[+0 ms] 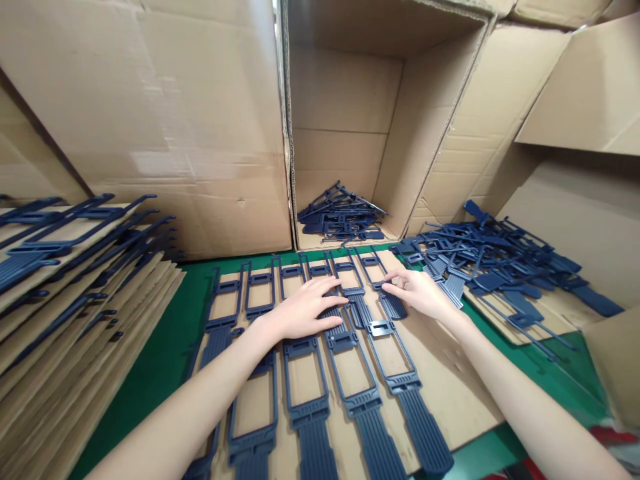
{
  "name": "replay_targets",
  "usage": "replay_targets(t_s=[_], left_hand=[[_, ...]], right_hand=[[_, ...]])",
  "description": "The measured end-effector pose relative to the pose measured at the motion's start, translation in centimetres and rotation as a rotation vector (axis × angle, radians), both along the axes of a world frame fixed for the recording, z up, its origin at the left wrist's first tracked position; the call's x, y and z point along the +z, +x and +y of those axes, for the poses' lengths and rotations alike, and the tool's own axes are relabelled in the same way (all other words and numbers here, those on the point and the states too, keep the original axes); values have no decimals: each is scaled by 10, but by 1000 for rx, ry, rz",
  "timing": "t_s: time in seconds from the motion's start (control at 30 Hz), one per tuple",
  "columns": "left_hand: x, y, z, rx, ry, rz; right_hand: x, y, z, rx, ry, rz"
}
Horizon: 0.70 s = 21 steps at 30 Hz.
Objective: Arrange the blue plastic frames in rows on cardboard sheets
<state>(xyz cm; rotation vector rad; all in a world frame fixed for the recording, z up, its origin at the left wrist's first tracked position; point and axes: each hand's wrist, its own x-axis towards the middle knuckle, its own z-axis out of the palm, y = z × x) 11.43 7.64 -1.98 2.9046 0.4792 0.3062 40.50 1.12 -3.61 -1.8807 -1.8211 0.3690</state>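
Note:
Dark blue plastic frames with ribbed paddle ends lie in two rows on a cardboard sheet (450, 373). My left hand (315, 307) rests over the middle of the far row, palm down with its fingers spread. At the right end of that row, my right hand (407, 291) has its thumb and forefinger at the far-row frame (393, 303), close together around its edge. In the near row, the rightmost frame (425, 427) points its paddle toward me. Parts of several frames are hidden under my left hand and forearm.
Layered cardboard sheets with blue frames (90, 360) stand at the left. An open cardboard box (345, 147) at the back holds a blue pile (345, 217). Another tangled heap of blue parts (500, 260) lies at the right. Green tabletop (155, 353) shows between them.

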Motion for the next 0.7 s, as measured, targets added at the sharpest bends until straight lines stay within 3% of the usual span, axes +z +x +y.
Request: replay_targets(t_s=[0.13, 0.23, 0.43, 0.53, 0.7], left_hand=[[-1, 0, -1, 8, -2, -5], [-2, 0, -2, 7, -9, -13], [-3, 0, -3, 6, -18, -45], [-4, 0, -3, -1, -20, -54], [-9, 0, -2, -3, -16, -85]], right_hand=[[18, -4, -1, -27, 75, 33], [40, -12, 11, 52, 130, -66], [78, -38, 71, 176, 100, -488], [80, -42, 108, 113, 63, -615], [61, -32, 153, 13, -45, -723]])
